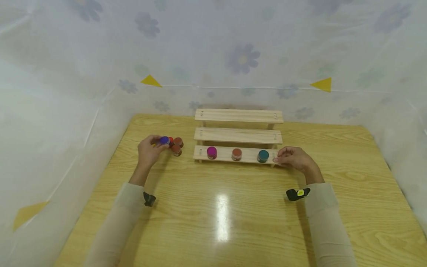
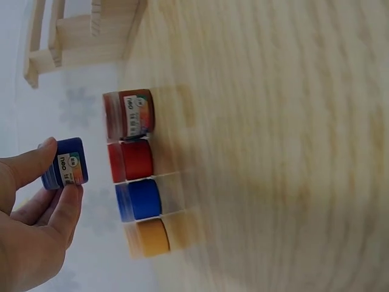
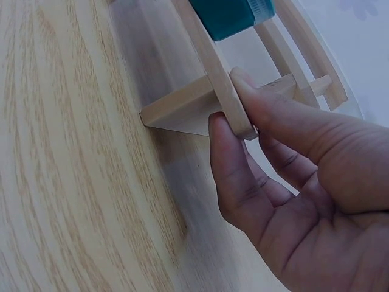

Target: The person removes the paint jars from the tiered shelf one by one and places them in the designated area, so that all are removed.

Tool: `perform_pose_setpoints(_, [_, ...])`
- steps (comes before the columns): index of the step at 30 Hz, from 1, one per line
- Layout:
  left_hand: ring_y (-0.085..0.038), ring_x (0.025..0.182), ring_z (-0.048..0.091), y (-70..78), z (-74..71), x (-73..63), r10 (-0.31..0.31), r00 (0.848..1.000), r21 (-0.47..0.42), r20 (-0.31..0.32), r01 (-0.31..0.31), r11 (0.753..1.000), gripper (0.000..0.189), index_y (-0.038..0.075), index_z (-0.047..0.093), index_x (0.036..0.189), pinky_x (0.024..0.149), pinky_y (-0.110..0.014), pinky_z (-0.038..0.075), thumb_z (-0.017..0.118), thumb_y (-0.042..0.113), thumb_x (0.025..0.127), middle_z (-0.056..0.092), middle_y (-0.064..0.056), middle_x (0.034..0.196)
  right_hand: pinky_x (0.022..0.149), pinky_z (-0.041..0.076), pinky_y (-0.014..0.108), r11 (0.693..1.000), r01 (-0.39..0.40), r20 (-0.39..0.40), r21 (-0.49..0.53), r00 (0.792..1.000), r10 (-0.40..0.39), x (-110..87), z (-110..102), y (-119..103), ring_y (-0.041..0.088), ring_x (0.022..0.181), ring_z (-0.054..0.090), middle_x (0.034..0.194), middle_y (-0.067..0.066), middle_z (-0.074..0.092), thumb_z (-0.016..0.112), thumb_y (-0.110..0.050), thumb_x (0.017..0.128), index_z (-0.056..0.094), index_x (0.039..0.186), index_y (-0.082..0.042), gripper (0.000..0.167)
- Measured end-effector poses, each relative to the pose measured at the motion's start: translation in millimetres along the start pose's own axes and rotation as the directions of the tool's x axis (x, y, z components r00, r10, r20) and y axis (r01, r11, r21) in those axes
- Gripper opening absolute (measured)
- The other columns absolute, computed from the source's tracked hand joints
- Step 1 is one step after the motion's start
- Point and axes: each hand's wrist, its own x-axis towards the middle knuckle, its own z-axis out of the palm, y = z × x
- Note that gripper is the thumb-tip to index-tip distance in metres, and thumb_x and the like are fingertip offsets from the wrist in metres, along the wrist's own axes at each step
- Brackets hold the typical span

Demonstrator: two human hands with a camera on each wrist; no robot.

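In the head view, a dark blue jar (image 1: 165, 140) is held above the table (image 1: 193, 211) by the left hand (image 1: 148, 152); three jars (image 1: 237, 154) are borne on the lowest plank (image 1: 224, 154) of a wooden rack (image 1: 238, 135). In the left wrist view, that jar is pinched in the grip, beside four standing jars (image 2: 132, 160) (brown, red, blue, yellow). In the right wrist view, the plank's end is pinched by the right hand (image 3: 334, 188).

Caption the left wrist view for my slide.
Left-hand grip holding a dark blue jar near a brown jar, red jar, blue jar and yellow jar.
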Motion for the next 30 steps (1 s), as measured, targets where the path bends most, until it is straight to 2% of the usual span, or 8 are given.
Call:
perform_pose_setpoints(8, [-0.037, 0.120, 0.054, -16.3, 0.2, 2.0, -0.040, 0.999, 0.053, 0.022, 0.039, 0.998, 0.045, -0.007, 0.054, 0.123, 0.100, -0.036, 0.050, 0.071, 0.009, 0.085, 0.057, -0.025, 0.125, 0.079, 0.058, 0.024, 1.000, 0.018, 0.012, 0.017, 1.000, -0.018, 1.1, 0.1, 0.2, 0.006, 0.081, 0.067, 0.080, -0.009, 0.063, 0.068, -0.013, 0.087, 0.055, 0.095, -0.007, 0.017])
perform_pose_setpoints(18, [-0.038, 0.114, 0.057, -31.1, 8.3, 3.3, -0.040, 0.999, 0.168, 0.023, 0.036, 0.985, 0.045, -0.005, 0.056, 0.121, 0.099, -0.046, 0.049, 0.072, 0.014, 0.084, 0.060, -0.026, 0.120, 0.078, 0.058, 0.024, 1.000, 0.016, 0.013, 0.003, 1.000, -0.016, -0.9, -0.4, -0.1, 0.005, 0.081, 0.066, 0.080, -0.010, 0.064, 0.068, -0.014, 0.088, 0.055, 0.097, -0.006, 0.018])
perform_pose_setpoints(22, [-0.038, 0.112, 0.058, -32.0, 12.3, 3.5, -0.042, 0.999, 0.160, 0.032, 0.037, 0.986, 0.045, -0.006, 0.056, 0.121, 0.097, -0.046, 0.051, 0.073, 0.013, 0.084, 0.060, -0.026, 0.119, 0.078, 0.058, 0.024, 1.000, 0.015, 0.006, 0.001, 1.000, -0.015, -0.8, -0.7, 1.1, 0.006, 0.081, 0.066, 0.080, -0.010, 0.064, 0.068, -0.015, 0.088, 0.055, 0.095, -0.008, 0.017])
perform_pose_setpoints(30, [-0.037, 0.115, 0.056, -34.8, 15.9, 3.6, -0.099, 0.994, 0.122, 0.042, 0.093, 0.988, 0.043, -0.005, 0.055, 0.121, 0.098, -0.045, 0.049, 0.071, 0.011, 0.085, 0.059, -0.025, 0.123, 0.080, 0.058, 0.024, 1.000, 0.012, 0.010, 0.018, 1.000, -0.012, 1.8, 0.8, 1.7, 0.006, 0.082, 0.067, 0.080, -0.009, 0.063, 0.069, -0.014, 0.087, 0.054, 0.096, -0.008, 0.018])
